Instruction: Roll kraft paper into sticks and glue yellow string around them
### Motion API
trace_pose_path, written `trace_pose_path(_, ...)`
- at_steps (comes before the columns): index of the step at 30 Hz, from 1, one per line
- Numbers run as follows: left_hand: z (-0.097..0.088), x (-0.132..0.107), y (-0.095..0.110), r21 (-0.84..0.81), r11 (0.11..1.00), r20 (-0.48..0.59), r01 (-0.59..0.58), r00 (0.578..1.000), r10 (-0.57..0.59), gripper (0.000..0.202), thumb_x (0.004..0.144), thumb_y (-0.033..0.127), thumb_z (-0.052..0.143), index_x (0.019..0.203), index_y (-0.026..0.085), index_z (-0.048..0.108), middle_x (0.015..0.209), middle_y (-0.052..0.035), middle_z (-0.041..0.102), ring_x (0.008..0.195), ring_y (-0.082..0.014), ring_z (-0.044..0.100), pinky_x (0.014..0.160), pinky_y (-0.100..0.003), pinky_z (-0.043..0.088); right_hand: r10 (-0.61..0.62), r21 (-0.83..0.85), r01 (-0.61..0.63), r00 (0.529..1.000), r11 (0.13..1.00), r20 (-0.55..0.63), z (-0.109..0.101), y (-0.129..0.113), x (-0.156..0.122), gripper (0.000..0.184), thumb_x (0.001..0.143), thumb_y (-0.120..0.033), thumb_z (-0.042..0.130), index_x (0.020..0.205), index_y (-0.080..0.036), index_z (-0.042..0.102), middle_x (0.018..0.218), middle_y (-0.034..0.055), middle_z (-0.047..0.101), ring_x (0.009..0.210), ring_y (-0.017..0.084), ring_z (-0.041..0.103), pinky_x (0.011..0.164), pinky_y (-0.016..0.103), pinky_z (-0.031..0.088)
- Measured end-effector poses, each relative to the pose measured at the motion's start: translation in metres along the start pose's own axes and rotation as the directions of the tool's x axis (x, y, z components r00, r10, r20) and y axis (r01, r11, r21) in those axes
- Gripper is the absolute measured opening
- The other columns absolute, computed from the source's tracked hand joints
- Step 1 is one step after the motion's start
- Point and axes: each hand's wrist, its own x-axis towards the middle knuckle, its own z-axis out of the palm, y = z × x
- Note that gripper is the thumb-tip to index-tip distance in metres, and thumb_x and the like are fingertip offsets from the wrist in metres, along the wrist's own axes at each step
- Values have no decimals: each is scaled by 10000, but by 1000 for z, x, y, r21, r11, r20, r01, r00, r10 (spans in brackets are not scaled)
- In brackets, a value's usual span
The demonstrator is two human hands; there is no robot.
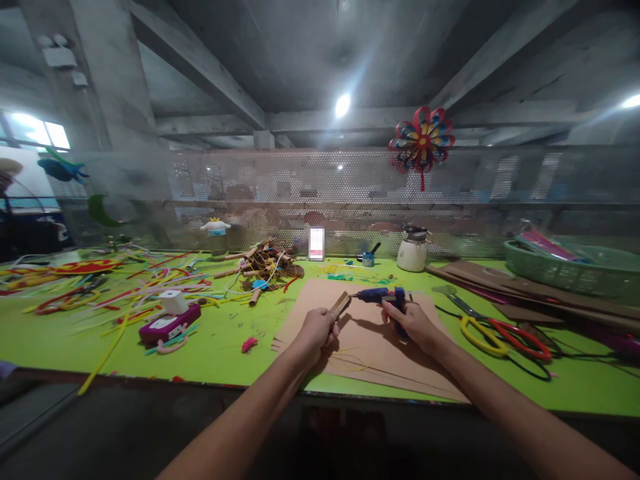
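My left hand (319, 331) is closed around a short, narrow brown piece that looks like folded cardboard (342, 303), its far end tilted up to the right. In my right hand (411, 323) is a dark blue glue gun (375, 294), its handle wrapped by my fingers. The nozzle points left and sits at the upper end of the brown piece; whether they touch I cannot tell. Below both hands lie stacked brown cardboard sheets (310, 300), with a thin yellow strand (356, 363) on top.
Scissors (483, 333) with yellow and red handles lie right of the sheets, near a black cord. A purple power strip (170, 325), coloured pipe cleaners and a heap of brown scraps (267, 263) are leftward. A phone (317, 243), white jar (413, 252) and green basket (575, 270) stand behind.
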Motion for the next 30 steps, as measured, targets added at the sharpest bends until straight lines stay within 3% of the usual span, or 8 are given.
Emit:
trace_pose_path(8,-3,3,-3,11,1000,-9,2,1000,-2,267,730,322,588,602,170,408,382,64,385,266,-21,267,340,-182,149,10,25,-11,999,1000,44,2,5,0,461,776,-569,463,624,-145,564,459,-19,461,392,96,405,393,224,321)
trace_pose_path(18,-3,3,-5,-21,999,1,-33,999,33,276,708,367,581,623,179,398,411,60,430,271,-26,271,316,-175,193,-37,-24,37,999,999,-18,-2,6,1,454,783,-551,455,628,-143,579,485,-10,480,438,105,425,420,223,321)
trace_pose_path(25,0,1,-1,-25,999,-18,-21,1000,21,211,773,254,508,614,178,392,399,60,410,259,-27,257,317,-179,188,-16,29,15,999,999,32,-1,5,0,452,777,-559,473,622,-144,564,496,-6,485,446,108,426,440,228,321)
trace_pose_path(30,0,0,2,24,1000,-10,10,1000,-10,218,785,242,500,608,179,389,371,64,391,244,-29,240,312,-179,173,-33,81,34,999,996,-17,-4,1,-2,460,784,-562,470,645,-138,578,501,-2,487,448,103,409,440,226,306)
